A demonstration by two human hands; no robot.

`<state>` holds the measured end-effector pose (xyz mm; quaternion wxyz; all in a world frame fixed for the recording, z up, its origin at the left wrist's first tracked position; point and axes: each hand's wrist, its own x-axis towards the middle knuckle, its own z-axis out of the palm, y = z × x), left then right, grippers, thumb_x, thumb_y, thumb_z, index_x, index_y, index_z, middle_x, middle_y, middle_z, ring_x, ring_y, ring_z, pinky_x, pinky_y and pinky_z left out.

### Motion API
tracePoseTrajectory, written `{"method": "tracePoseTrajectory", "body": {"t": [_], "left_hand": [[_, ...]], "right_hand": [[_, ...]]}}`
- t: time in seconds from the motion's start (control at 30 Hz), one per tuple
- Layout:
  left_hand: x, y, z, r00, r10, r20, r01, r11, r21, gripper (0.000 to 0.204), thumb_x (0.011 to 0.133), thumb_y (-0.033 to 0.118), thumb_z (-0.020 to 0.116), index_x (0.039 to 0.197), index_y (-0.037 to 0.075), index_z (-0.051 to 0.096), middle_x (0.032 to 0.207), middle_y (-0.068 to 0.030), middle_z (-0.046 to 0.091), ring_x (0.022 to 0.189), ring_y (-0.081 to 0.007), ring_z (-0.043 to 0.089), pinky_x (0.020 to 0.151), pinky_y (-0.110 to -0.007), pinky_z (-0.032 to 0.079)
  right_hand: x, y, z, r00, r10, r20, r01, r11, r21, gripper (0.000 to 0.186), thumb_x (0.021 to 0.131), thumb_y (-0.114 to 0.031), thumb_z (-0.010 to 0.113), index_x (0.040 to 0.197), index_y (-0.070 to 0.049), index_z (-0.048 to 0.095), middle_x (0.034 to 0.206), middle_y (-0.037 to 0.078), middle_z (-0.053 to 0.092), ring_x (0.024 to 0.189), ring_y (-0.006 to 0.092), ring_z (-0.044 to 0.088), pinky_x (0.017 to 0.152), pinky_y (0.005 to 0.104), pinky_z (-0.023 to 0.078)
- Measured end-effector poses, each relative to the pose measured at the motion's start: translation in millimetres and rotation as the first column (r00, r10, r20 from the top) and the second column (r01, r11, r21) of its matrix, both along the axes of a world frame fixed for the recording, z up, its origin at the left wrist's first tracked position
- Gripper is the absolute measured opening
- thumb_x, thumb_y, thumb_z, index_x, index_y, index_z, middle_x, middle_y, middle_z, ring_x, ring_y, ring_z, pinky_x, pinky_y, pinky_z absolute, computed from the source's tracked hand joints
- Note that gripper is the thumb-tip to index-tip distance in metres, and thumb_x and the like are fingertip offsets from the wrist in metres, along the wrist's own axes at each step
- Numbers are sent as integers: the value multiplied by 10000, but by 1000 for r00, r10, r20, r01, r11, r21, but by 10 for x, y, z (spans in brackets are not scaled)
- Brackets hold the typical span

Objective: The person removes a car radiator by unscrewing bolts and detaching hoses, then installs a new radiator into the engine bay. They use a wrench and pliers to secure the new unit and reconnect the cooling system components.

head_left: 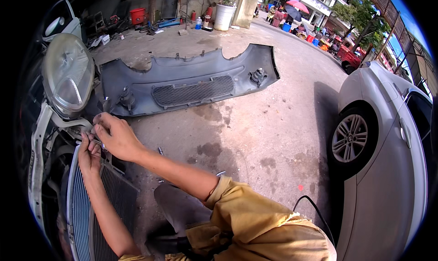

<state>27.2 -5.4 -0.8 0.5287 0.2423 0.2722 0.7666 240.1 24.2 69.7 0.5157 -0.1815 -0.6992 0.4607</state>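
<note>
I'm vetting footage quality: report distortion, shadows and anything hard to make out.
Head view throughout: fisheye distortion curves the silver metal car at the right; a dark shadow falls beside it on the pale concrete ground; black fills the corners; between the bare left hand and the bare right hand, details are too small to tell.

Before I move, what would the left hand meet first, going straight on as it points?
The left hand would probably meet the pale, curved metal bar below the cloudy, oval plastic headlight, though depth there is hard to judge.
</note>
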Motion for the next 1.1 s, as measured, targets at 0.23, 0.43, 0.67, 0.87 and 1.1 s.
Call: {"method": "tracePoseTrajectory", "body": {"t": [0.23,0.43,0.67,0.87,1.1], "left_hand": [[-31,156,13,985,63,160,-60,998,-26,170,1027,179,532,1050,10,527,918,-41,540,612,-48,400,526,-188,359],[247,128,32,973,215,-85,-231,925,-302,261,1020,325,543,977,69,572,772,14,545,568,-55,397,506,-197,379],[-358,274,-178,972,-13,234,20,999,-26,190,1033,195,510,1079,11,497,971,-54,555,528,-48,357,459,-192,312],[-275,262,-187,975,105,197,-94,993,-66,190,1030,218,515,1042,28,517,932,-36,566,530,-49,358,463,-195,309],[-298,275,-71,993,47,106,-50,998,24,191,1031,230,513,1011,41,526,910,-23,560,576,-61,350,500,-210,324]], "right_hand": [[89,-317,-811,872,138,469,-118,990,-72,222,951,-202,556,961,19,578,822,181,666,788,367,643,707,453,488],[-96,-304,-119,928,277,-248,-320,934,-157,306,978,-242,595,960,63,605,790,56,659,756,97,597,666,322,491],[-46,322,-722,923,-226,311,259,963,-71,210,876,-82,528,1038,51,550,864,273,655,867,487,628,749,524,482],[-80,-552,-551,973,-87,215,119,983,-138,470,832,-71,585,1198,20,303,777,272,628,748,481,623,674,549,474],[-94,-335,-248,997,-1,-78,-19,968,-249,405,876,-29,617,1145,6,316,662,146,573,574,239,564,568,408,439]]}}
